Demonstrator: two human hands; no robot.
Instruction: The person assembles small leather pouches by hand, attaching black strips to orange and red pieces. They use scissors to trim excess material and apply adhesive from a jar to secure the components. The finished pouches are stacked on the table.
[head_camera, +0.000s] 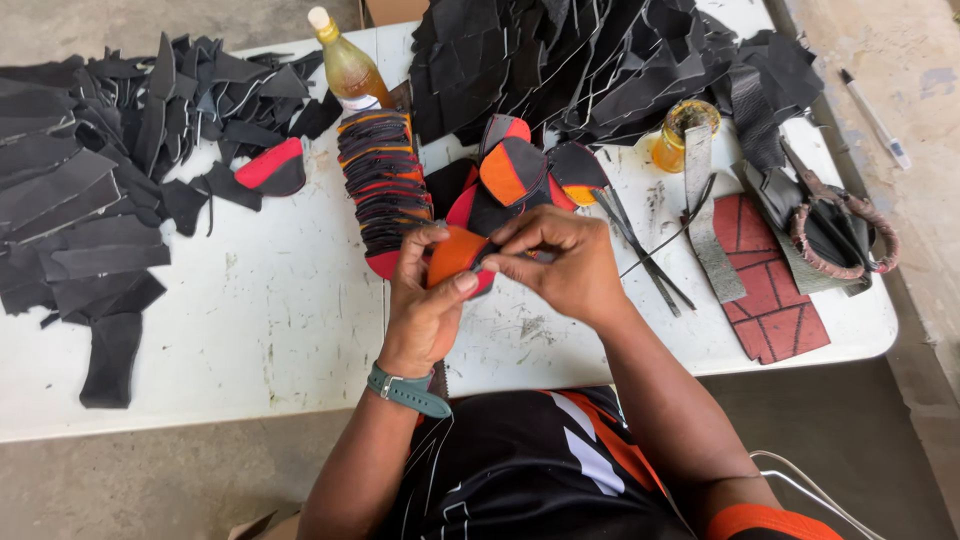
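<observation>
Over the white table (270, 330), near its front edge, we hold a small orange and red leather piece (455, 255) between both hands. Our left hand (425, 300) curls its fingers around it, with the thumb pressed on the orange side. Our right hand (560, 262) pinches its black edge with closed fingertips. Just behind sits a tall stack of cut black, orange and red pieces (385, 190). A glass bottle of yellow liquid (348, 65) stands farther back. Big scissors with wrapped handles (835, 235) lie well apart on the right.
</observation>
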